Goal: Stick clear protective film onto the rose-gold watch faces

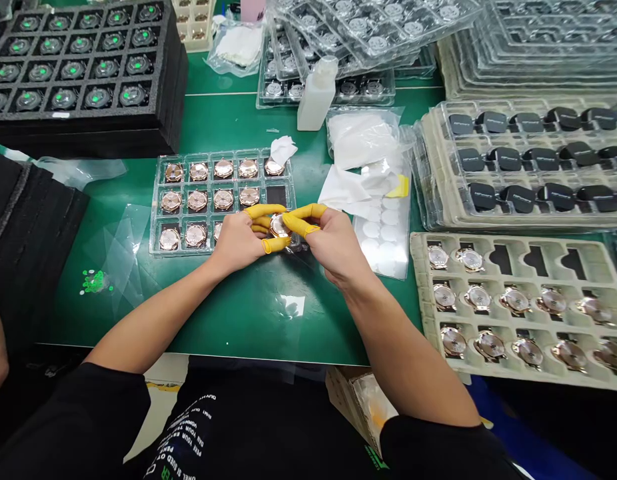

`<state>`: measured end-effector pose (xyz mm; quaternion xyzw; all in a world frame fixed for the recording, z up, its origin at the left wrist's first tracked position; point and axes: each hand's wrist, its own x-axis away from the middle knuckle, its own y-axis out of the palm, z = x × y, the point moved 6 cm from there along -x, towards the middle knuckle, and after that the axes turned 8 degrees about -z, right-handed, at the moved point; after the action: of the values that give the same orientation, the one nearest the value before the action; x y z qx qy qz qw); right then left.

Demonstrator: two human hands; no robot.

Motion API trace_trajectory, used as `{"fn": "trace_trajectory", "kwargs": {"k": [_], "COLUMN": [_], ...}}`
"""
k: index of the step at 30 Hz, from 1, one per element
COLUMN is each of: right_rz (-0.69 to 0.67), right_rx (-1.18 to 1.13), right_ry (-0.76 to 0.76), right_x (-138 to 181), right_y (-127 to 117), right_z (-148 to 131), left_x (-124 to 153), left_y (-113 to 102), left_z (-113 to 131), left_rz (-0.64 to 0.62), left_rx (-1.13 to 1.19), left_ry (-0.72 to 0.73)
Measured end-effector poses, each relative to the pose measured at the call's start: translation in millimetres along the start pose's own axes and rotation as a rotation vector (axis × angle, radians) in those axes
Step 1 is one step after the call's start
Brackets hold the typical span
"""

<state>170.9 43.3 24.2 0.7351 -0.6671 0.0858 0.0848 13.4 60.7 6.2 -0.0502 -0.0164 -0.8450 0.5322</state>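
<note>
Between my two hands, in the middle of the head view, is a rose-gold watch (278, 225). My left hand (243, 237) grips its left side, with yellow finger cots on the fingertips. From the right, my right hand (328, 240) also pinches the watch, yellow-tipped fingers across its face. Part of its strap or lower side is hidden by the fingers. Just behind my left hand lies a clear plastic tray (156, 230) with rows of rose-gold watches, one visible slot showing only its dark lining. A crumpled white tissue (283, 149) rests on that tray's far right corner.
At right, a cream tray (422, 293) holds more watches, beside stacked trays of black pieces (503, 159). A white bottle (317, 97), white cloths (343, 190) and a sheet of round stickers (381, 230) lie ahead. Black foam trays (168, 100) stand left, near green dots (94, 281).
</note>
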Motion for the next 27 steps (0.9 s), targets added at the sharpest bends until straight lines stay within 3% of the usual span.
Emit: {"fn": "trace_trajectory", "kwargs": {"k": [27], "right_rz": [-0.023], "right_rx": [0.055], "right_ry": [-0.03], "right_x": [-0.1], "right_y": [1.6], "right_z": [0.5], "left_x": [-0.1], "left_y": [-0.4], "left_z": [-0.4], "left_rz": [0.024], "left_rx": [-0.02], "left_ry": [0.012]}}
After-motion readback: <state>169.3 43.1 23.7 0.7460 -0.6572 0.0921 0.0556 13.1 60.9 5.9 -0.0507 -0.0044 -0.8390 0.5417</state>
